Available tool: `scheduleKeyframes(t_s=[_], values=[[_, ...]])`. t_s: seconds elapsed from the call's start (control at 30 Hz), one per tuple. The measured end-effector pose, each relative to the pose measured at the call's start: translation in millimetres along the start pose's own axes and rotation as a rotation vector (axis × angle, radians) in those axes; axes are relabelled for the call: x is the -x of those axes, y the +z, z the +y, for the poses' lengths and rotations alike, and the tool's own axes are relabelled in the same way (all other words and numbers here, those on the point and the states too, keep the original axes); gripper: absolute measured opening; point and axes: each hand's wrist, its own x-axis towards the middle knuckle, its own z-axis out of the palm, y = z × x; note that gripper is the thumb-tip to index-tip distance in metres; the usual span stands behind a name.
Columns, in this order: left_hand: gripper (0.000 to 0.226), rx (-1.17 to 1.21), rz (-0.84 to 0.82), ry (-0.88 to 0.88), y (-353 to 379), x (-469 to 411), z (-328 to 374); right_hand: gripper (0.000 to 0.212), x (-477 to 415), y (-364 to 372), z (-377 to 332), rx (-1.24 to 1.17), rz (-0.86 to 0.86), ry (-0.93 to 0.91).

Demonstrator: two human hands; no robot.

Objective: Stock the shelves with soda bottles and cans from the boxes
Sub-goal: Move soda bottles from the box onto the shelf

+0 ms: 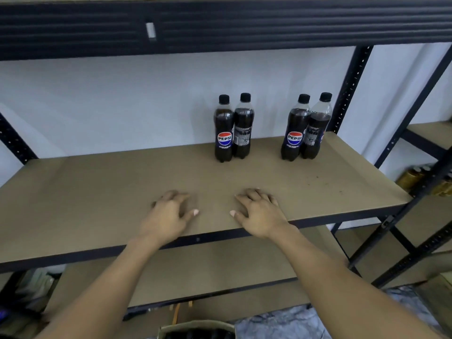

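Stocking looks barely begun to me: four bottles (223, 133) stand at 1 o'clock on the shelf (97, 192), my left grip (168, 214) and right grip (259, 214) are empty and slack near its front edge, and the box (195, 326) waits at 6 o'clock.

White wall (122, 106) behind; grey mottled floor (281, 324) bottom right; small white tag (150, 31) up top.

Two bare forearms are showing, uncovered to the picture's edge; the left hand (168, 215) and right hand (260, 214) are showing short nails.
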Motion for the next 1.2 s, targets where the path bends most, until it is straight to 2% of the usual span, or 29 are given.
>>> scheduleKeyframes(t_s=[0.2, 0.3, 0.43, 0.53, 0.63, 0.77, 0.93, 1.03, 1.2], values=[[0.056, -0.021, 0.112, 0.105, 14.9, 84.3, -43.2, 0.062, 42.1, 15.2, -72.3, 0.001, 0.019, -0.073], [0.055, -0.052, 0.118, 0.192, 13.5, 119.2, -64.6, 0.059, 73.8, 28.7, -102.5, -0.019, 0.066, -0.100], [0.049, 0.047, 0.116, 0.208, 22.1, 167.2, -94.7, 0.061, 116.7, 66.3, -133.2, -0.052, 0.096, -0.065], [0.051, 0.127, -0.007, 0.127, 52.4, 202.5, -124.9, 0.062, 144.4, 117.3, -141.0, -0.086, -0.030, -0.006], [0.057, 0.183, -0.198, 0.012, 104.2, 235.6, -156.4, 0.063, 164.9, 177.6, -135.4, -0.131, -0.239, 0.077], [0.044, 0.240, -0.434, -0.154, 174.2, 273.7, -179.7, 0.068, 181.0, 259.0, -118.7, -0.159, -0.478, 0.158], [0.043, 0.281, -0.662, -0.331, 279.9, 312.7, -206.1, 0.066, 188.0, 373.7, -91.2, -0.193, -0.687, 0.189], [0.044, 0.326, -0.705, -0.440, 349.5, 327.9, -232.6, 0.063, 191.1, 449.6, -70.4, -0.214, -0.750, 0.222], [0.044, 0.373, -0.676, -0.586, 459.6, 332.8, -281.1, 0.063, 178.3, 576.5, -36.8, -0.206, -0.811, 0.243]])
